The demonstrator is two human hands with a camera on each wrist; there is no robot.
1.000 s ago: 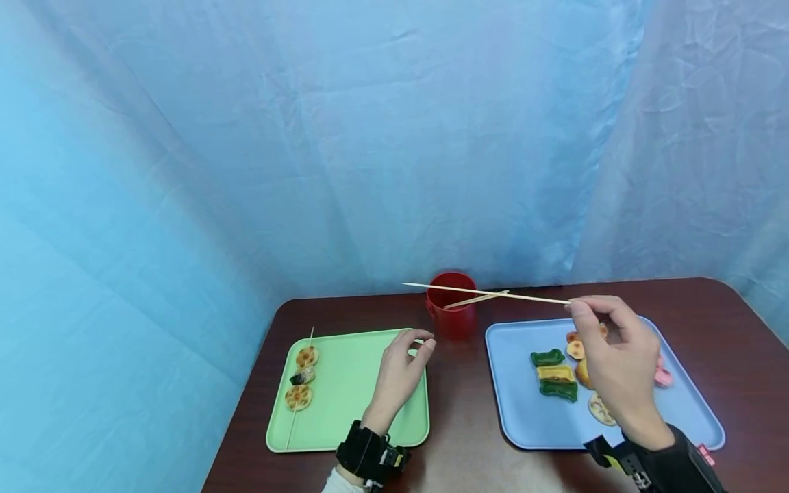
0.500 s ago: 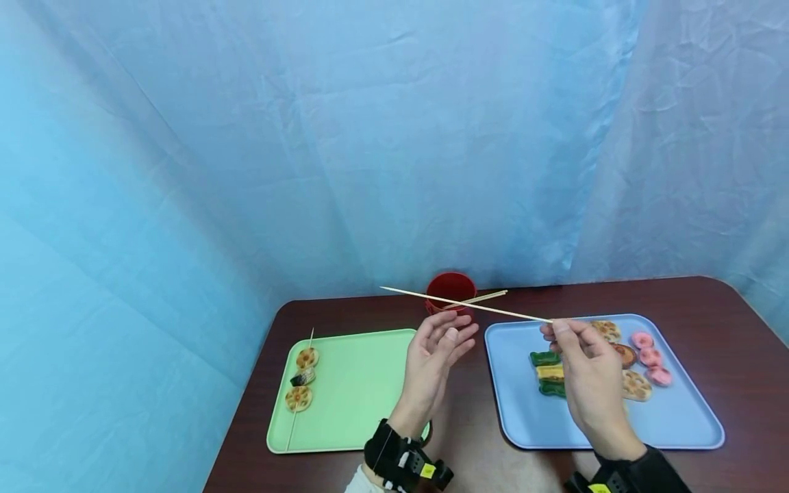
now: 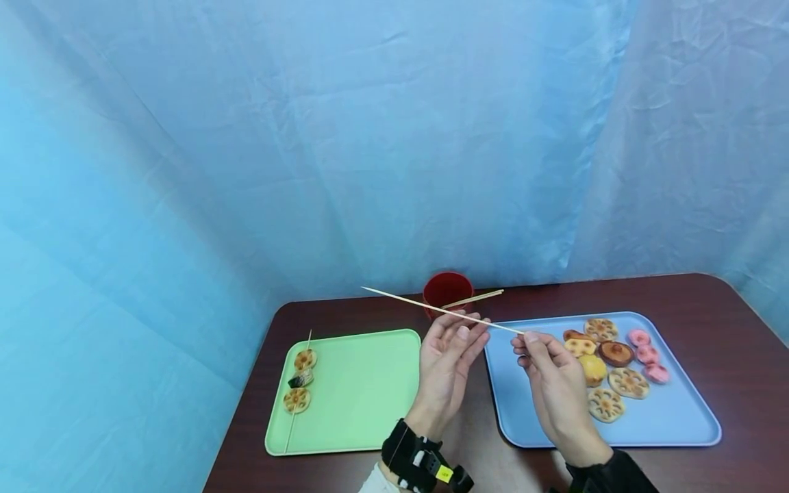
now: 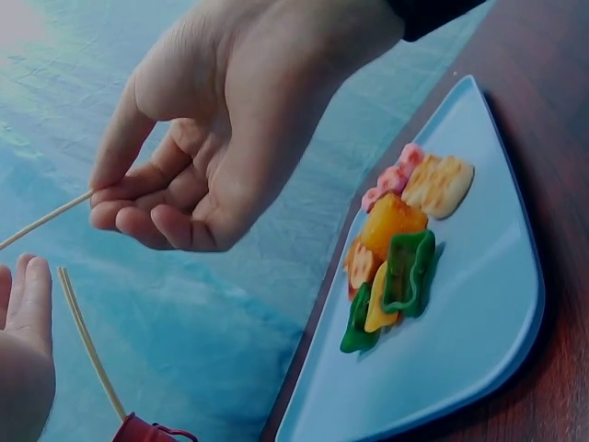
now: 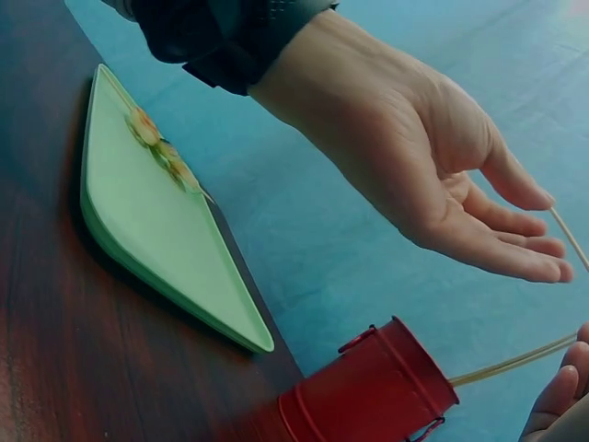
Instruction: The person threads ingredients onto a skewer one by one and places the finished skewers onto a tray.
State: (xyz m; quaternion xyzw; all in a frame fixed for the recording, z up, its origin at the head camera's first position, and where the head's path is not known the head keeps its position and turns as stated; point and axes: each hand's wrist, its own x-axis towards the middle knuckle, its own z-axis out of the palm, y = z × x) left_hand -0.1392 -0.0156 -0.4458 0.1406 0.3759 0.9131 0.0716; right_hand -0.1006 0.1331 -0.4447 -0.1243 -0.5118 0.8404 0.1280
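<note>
My right hand (image 3: pixel 557 394) pinches one end of a thin wooden skewer (image 3: pixel 401 298) between thumb and fingers, near the blue tray's left side. Its pointed end reaches up and left. Under the skewer's middle, my left hand (image 3: pixel 445 373) is turned palm up, fingers extended; the skewer crosses at its fingertips. Whether they touch is hard to tell. In the left wrist view the right hand (image 4: pixel 230 129) has its thumb pressed on the skewer (image 4: pixel 46 219). The right wrist view shows the left hand (image 5: pixel 396 147) with loosely straight fingers.
Behind the hands stands a red cup (image 3: pixel 444 282) holding more skewers (image 3: pixel 481 297). On the green tray (image 3: pixel 364 390) lies a skewer with lotus-root slices (image 3: pixel 297 400). The blue tray (image 3: pixel 666 424) bears lotus slices (image 3: pixel 627 382), a mushroom cap (image 3: pixel 616 353), pink pieces (image 3: pixel 647 353) and green pepper pieces (image 4: pixel 408 273).
The right hand has come left and lower with the skewer, over the blue tray's left edge. My left hand has moved right from the green tray, spreading its fingers beneath the skewer.
</note>
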